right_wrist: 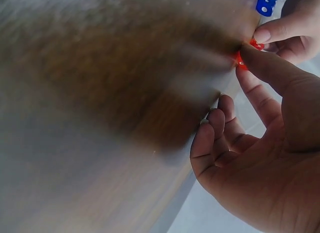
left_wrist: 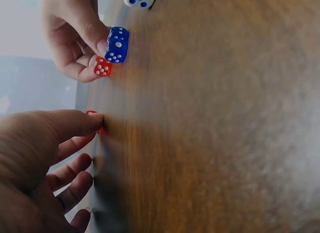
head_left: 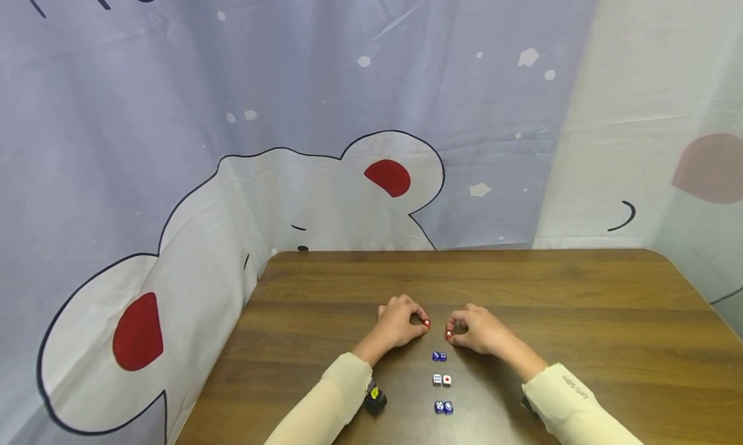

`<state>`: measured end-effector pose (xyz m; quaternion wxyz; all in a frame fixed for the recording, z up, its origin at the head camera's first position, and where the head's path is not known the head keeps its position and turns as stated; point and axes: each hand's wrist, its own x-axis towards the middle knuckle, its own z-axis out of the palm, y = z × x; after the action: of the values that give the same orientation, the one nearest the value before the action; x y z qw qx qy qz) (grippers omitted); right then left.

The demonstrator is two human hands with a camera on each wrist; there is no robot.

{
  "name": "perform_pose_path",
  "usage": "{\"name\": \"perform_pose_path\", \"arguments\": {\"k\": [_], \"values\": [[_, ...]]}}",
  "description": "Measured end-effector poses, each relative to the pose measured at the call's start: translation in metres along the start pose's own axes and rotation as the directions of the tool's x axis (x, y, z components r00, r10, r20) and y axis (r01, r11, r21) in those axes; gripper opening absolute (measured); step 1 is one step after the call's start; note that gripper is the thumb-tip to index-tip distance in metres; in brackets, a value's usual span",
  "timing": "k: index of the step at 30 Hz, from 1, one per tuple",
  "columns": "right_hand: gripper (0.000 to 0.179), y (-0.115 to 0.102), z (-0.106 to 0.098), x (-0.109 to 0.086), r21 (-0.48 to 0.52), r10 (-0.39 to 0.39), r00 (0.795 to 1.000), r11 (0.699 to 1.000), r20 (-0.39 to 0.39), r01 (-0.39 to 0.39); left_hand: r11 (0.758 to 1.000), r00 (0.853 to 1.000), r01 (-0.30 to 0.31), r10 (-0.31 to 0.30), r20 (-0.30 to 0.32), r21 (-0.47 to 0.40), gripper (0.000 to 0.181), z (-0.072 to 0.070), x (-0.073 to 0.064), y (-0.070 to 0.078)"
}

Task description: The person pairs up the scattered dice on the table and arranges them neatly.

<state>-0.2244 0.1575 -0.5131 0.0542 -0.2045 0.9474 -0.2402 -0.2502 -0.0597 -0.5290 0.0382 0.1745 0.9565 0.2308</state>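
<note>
My left hand pinches a red die between thumb and index finger, low over the table. Its thumb covers most of that die in the left wrist view. Facing it, my right hand pinches another red die between thumb and forefinger, a small gap away. In the right wrist view, the right hand's other fingers are bent beside the tabletop. Just nearer to me sits a pair of blue dice, side by side. Behind the right thumb tip in the left wrist view, the red die shows white pips.
Toward the front edge, a pair of white dice and another blue pair line up with the first blue pair. All lie on the brown wooden table. A printed curtain hangs behind it.
</note>
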Motion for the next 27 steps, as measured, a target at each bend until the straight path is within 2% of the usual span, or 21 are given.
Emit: {"name": "perform_pose_path", "arguments": {"k": [16, 21, 27], "values": [[0.019, -0.005, 0.003, 0.0, -0.015, 0.0, 1.0, 1.0, -0.004, 0.0, 0.999, 0.999, -0.04, 0.04, 0.012, -0.004, 0.011, 0.003, -0.012, 0.005], [0.019, -0.008, 0.003, 0.001, -0.017, -0.021, 1.0, 1.0, -0.013, 0.021, 0.999, 0.999, -0.041, 0.041, 0.016, -0.02, 0.011, 0.005, -0.014, 0.006], [0.019, -0.009, 0.005, 0.003, -0.019, -0.039, 0.999, 0.999, -0.019, 0.039, 0.998, 0.998, -0.065, 0.065, 0.023, 0.011, 0.013, 0.005, -0.015, 0.01]]}}
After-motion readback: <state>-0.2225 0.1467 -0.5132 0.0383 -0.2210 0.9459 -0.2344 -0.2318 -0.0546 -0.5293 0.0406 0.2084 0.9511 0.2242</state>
